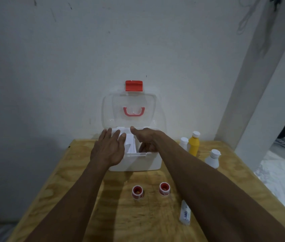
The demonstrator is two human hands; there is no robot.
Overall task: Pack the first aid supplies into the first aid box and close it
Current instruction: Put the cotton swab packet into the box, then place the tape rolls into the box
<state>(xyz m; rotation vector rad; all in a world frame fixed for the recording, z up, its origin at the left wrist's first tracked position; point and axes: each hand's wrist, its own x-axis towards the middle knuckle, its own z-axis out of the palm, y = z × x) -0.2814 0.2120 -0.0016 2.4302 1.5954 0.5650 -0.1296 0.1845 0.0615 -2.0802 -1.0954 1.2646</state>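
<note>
The white first aid box [134, 163] stands at the far end of the wooden table, its clear lid [129, 110] with a red handle and red latch leaning open against the wall. My left hand [109, 148] lies flat over the box's left rim, fingers spread. My right hand [145, 140] reaches into the box, fingers curled down inside beside something white; what it holds is hidden. Two small red-capped tape rolls [137, 191] [164, 188] and a white tube [185, 213] lie in front of the box. A yellow bottle [193, 144] and two white bottles [183, 143] [212, 158] stand to its right.
The table [78, 198] butts against a white wall. A white pillar [253, 102] rises at the right, with pale floor beyond it and a person's shoe [284, 142] there. The table's left edge drops to a dark floor.
</note>
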